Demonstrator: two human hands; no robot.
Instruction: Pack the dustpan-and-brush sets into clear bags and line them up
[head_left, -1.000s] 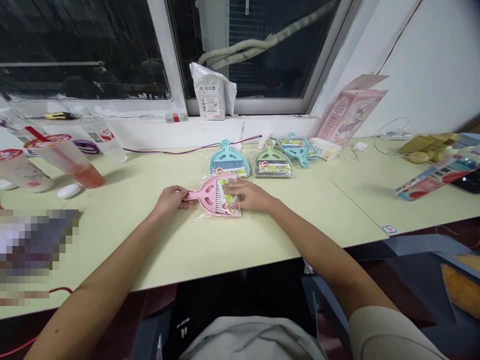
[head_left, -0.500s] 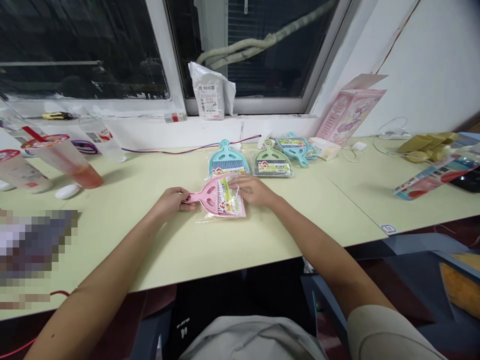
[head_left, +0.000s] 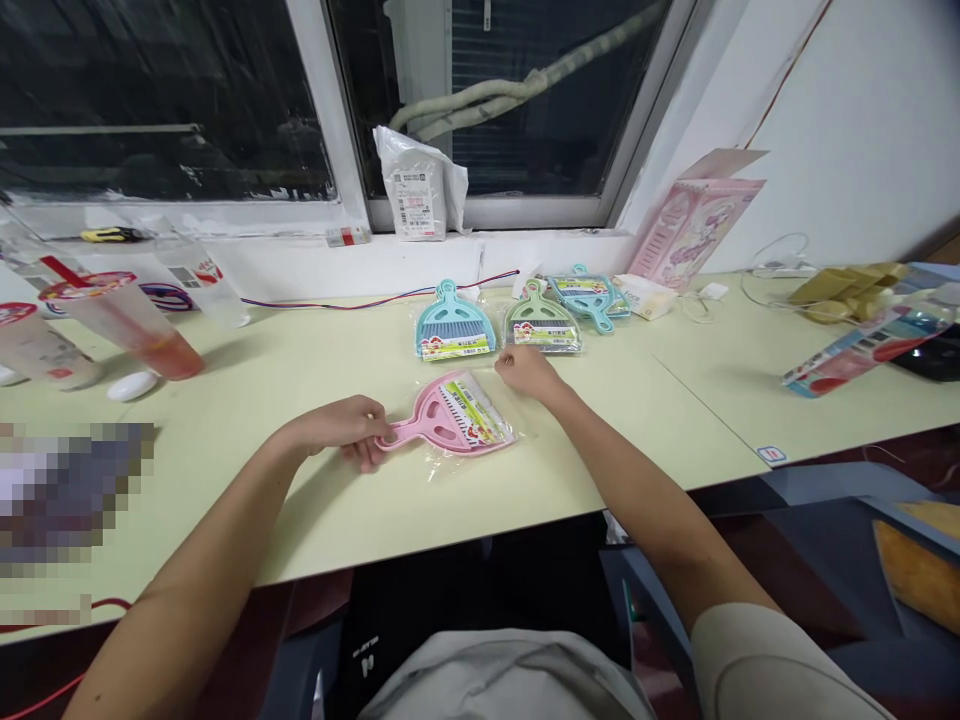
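My left hand [head_left: 352, 430] pinches the handle of a pink toy dustpan set [head_left: 450, 415], which lies in clear plastic wrapping with its wide end to the right. Up and to the right of it, my right hand [head_left: 529, 370] is closed with curled fingers, in front of the green dustpan set [head_left: 544, 325]. Whatever its fingers may hold is hidden. A blue dustpan set [head_left: 454, 325] rests left of the green one, handle to the window. Behind, on the right, lies another blue set [head_left: 589, 293] with its handle pointing toward me.
Drink cups [head_left: 124, 325] and a clear bottle [head_left: 202, 275] stand at the left, near a white computer mouse [head_left: 133, 386]. A wrapped parcel [head_left: 416, 195] leans at the window. To the right are a pink box [head_left: 697, 230] and a tilted patterned pack [head_left: 862, 345].
My right hand has left the pink set and moved slightly right, its fingers curling in. The pink set has shifted toward me and right and turned a little, my left hand still on its handle.
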